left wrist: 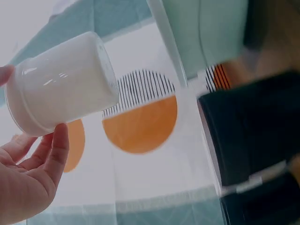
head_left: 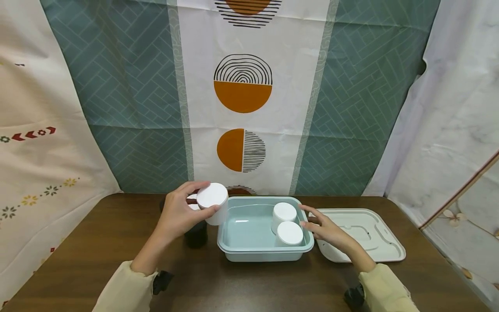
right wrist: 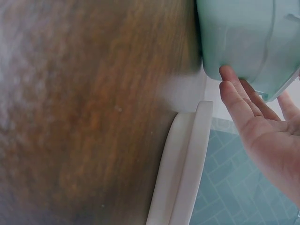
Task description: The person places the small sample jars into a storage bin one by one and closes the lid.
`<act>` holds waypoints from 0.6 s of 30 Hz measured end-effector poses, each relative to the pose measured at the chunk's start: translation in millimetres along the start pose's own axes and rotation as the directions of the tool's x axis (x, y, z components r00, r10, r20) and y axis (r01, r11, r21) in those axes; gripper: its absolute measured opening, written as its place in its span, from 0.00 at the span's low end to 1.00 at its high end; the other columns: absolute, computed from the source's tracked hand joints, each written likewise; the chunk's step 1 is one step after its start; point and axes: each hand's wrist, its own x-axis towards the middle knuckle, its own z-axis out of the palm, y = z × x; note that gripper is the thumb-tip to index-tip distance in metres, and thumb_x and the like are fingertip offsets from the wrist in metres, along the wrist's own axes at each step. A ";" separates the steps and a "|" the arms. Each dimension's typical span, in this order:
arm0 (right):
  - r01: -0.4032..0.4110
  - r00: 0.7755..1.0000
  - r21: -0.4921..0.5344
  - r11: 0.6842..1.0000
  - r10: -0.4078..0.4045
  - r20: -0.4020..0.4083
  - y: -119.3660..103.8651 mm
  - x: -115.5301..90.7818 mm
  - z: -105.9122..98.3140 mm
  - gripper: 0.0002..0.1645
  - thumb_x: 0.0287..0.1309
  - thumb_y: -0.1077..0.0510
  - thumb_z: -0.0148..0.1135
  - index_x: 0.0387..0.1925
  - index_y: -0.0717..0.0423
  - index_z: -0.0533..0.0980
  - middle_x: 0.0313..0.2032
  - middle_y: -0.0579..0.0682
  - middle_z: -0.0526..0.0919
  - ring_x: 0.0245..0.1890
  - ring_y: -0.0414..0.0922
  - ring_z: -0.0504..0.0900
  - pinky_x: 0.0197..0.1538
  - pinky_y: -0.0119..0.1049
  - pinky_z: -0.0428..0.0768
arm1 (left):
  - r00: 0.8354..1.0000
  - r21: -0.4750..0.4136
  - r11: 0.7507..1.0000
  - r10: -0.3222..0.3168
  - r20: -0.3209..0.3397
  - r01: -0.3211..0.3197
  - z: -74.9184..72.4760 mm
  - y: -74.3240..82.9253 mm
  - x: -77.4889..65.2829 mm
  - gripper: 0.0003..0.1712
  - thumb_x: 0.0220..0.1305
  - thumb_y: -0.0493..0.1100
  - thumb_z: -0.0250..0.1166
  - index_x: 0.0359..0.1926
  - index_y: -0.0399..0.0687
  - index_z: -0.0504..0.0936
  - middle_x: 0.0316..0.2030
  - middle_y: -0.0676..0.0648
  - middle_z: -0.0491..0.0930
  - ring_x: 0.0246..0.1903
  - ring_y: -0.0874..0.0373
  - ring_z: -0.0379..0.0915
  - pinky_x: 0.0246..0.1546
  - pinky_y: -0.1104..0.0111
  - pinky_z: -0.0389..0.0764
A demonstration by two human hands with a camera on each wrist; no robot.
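My left hand (head_left: 177, 213) pinches a white lidded jar (head_left: 213, 203) between thumb and fingers, raised near the left rim of a pale blue-green plastic bin (head_left: 265, 256). The left wrist view shows the held jar (left wrist: 65, 82) tipped in that picture, its glossy side facing the camera. Two similar white jars (head_left: 284, 212) stand at the right inside the bin. My right hand (head_left: 329, 230) is at the bin's right side, its fingers (right wrist: 234, 101) extended along the outer wall and holding no jar.
A dark box (head_left: 196, 235) stands left of the bin, partly hidden by my left hand; another white top (head_left: 192, 201) shows behind that hand. Right of the bin, a flat white lid (head_left: 368, 236) lies on the brown table (head_left: 249, 286). A patterned cloth (head_left: 245, 117) hangs behind.
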 end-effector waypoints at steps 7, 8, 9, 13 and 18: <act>0.015 1.000 0.004 1.000 -0.015 0.003 -1.3 2.0 -1.9 0.38 0.62 0.49 0.54 0.69 0.46 0.51 0.64 0.69 0.52 0.61 0.62 0.60 0.52 0.48 0.73 | 0.997 -0.056 0.998 0.034 0.068 -0.030 29.7 10.3 6.7 0.31 0.38 0.40 0.76 0.47 0.37 0.79 0.43 0.43 0.78 0.38 0.53 0.74 0.34 0.64 0.80; 0.014 1.000 0.005 1.000 -0.014 0.006 -1.1 2.3 -2.0 0.38 0.62 0.49 0.54 0.69 0.46 0.51 0.64 0.70 0.52 0.61 0.63 0.60 0.52 0.48 0.73 | 0.996 -0.064 0.998 0.032 0.083 -0.027 34.3 11.2 6.7 0.31 0.38 0.40 0.76 0.47 0.37 0.79 0.43 0.43 0.78 0.38 0.54 0.74 0.35 0.65 0.80; 0.014 1.000 0.003 1.000 -0.014 0.008 -0.9 2.5 -2.0 0.38 0.62 0.49 0.54 0.69 0.47 0.50 0.63 0.70 0.52 0.61 0.63 0.60 0.52 0.48 0.73 | 0.995 -0.072 0.997 0.031 0.099 -0.024 39.3 11.2 6.5 0.31 0.38 0.41 0.76 0.47 0.37 0.79 0.44 0.44 0.78 0.39 0.54 0.74 0.36 0.66 0.80; 0.010 1.000 0.010 1.000 -0.010 0.009 -0.6 2.5 -1.2 0.38 0.62 0.50 0.54 0.69 0.47 0.51 0.63 0.70 0.52 0.61 0.63 0.60 0.51 0.48 0.73 | 0.987 -0.091 0.996 0.006 0.160 0.009 58.1 13.2 4.9 0.31 0.38 0.42 0.76 0.48 0.39 0.79 0.45 0.46 0.79 0.41 0.56 0.74 0.33 0.68 0.80; -0.002 1.000 0.017 1.000 0.002 0.007 0.8 0.2 -0.5 0.38 0.61 0.50 0.54 0.69 0.47 0.51 0.64 0.69 0.52 0.62 0.63 0.58 0.52 0.49 0.73 | 0.972 -0.077 0.997 -0.001 0.235 0.019 79.8 13.3 -0.6 0.30 0.39 0.44 0.76 0.47 0.39 0.80 0.46 0.46 0.79 0.42 0.55 0.73 0.29 0.71 0.79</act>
